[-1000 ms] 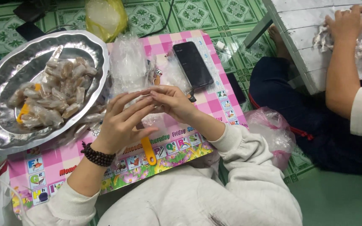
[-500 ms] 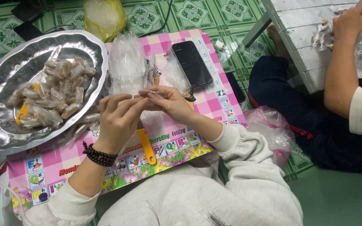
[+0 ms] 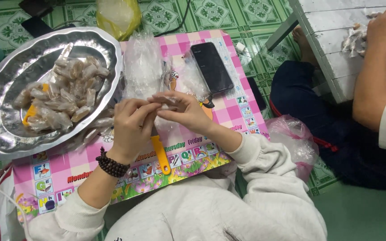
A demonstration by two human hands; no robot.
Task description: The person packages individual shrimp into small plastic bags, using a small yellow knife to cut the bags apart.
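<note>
Silvery metal tray at the left holds a heap of wrapped pieces. Just right of it, above the pink checked worktop, the left hand and right hand meet, fingertips pinching a small clear plastic-wrapped piece. It looks light, soft and slippery, best pinched at its ends. Wrists angle inward; both grips are narrow.

Left hand and right hand meet fingertip to fingertip, fingers pinched, both forearms angled inward.
</note>
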